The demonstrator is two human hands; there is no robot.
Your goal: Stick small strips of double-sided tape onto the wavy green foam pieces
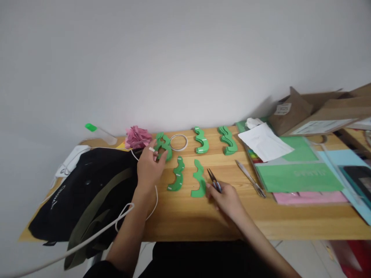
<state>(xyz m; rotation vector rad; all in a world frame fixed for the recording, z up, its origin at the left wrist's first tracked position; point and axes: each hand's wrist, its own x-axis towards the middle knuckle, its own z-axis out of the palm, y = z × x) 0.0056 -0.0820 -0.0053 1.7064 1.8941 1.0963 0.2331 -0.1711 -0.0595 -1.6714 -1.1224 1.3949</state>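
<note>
My left hand (150, 164) is at a green wavy paper cutout stack (164, 146), thumb and fingers apart at its near left edge; whether it touches is unclear. A small white strip shows on one finger. In my right hand (227, 199) is a slim two-pronged tool that looks like tweezers (213, 179), dark tips pointing away from me. Just left of that hand lies a single green wavy cutout (198, 179). Beside it is another green cutout (177, 175) with white strips on it. Further back sit a strip-marked green stack (202, 141) and a thicker stack (228, 141).
A white tape ring (179, 142) and crumpled pink paper (138, 136) lie near the wall. A black bag (87, 189) and white cable (95, 231) fill the left. To the right are a pen (249, 178), white paper (265, 142), green packet (301, 175) and cardboard box (321, 110).
</note>
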